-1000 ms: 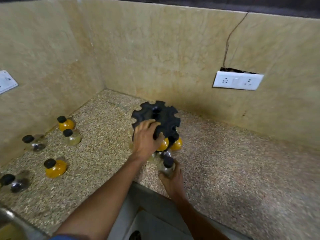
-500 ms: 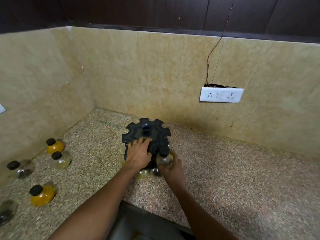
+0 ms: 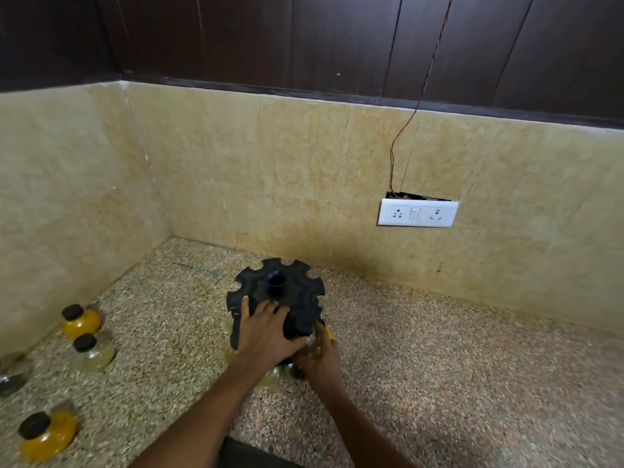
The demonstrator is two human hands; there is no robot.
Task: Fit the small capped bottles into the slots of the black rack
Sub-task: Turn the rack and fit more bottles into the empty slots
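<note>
The fingers (image 3: 266, 307) of the left hand (image 3: 266, 332) lie spread and flat over the near top of the black rack (image 3: 280, 295), pressing down on it to steady it rather than closing round anything. Just beside them the right hand (image 3: 320, 358) is curled around a small clear bottle (image 3: 312, 342), whose dark cap sits right at one of the notches in the rack's near right edge; the bottle is partly hidden by both hands, so I cannot tell whether its neck is already in the slot or only touching the rim.

To my eye this is the seating step for that one bottle. The next move looks to call for sliding the neck sideways into the notch while the other hand keeps the rack from turning or tipping, then letting go gently.

Under the rack a few bottles already hang, yellowish and clear, blurred in shadow. Well apart on the speckled counter (image 3: 439, 383) to the left wait more: an orange-filled bottle (image 3: 81, 320) near the wall, a pale one (image 3: 94, 352) just in front of it, another orange one (image 3: 45, 435) nearest me, and a clear one (image 3: 11, 374) at the frame's edge.

No brand, label or writing can be read on anything, nor on the white socket plate (image 3: 418, 213) on the back wall
</note>
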